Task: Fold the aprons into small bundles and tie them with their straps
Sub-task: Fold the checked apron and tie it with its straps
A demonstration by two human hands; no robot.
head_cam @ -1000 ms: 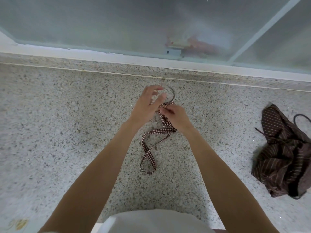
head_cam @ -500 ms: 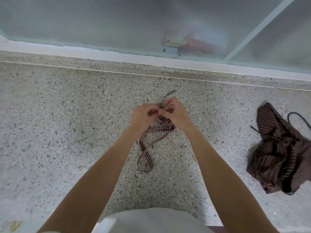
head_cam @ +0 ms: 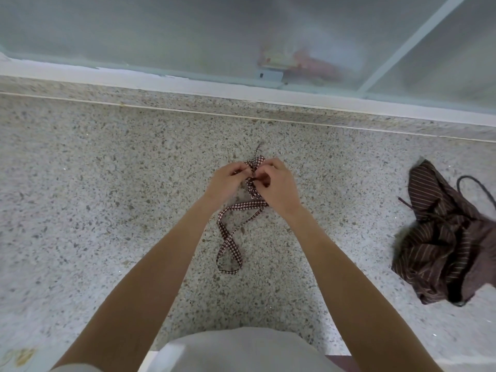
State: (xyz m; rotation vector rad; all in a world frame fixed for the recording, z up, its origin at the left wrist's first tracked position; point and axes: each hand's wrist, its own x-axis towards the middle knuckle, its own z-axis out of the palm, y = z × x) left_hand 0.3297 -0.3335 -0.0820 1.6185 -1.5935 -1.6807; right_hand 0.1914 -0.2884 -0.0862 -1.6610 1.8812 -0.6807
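A red-and-white checked strap (head_cam: 233, 231) lies in a long loop on the speckled stone floor and runs up to a small checked bundle between my hands. My left hand (head_cam: 225, 183) and my right hand (head_cam: 276, 186) meet over that bundle, both pinching the strap at its knot; a thin frayed end sticks up behind them. Most of the bundle is hidden by my fingers. A brown striped apron (head_cam: 445, 237) lies crumpled and loose on the floor at the right, its dark strap looping out at the top.
The speckled floor (head_cam: 107, 210) stretches wide to the left and in front. A white sill (head_cam: 188, 84) and frosted glass panels run along the far edge. My light-coloured clothing fills the bottom middle.
My left hand, open and raised one second ago, has come down and closed on the strap against my right hand. The view has shifted slightly, and the strap loop has barely moved.
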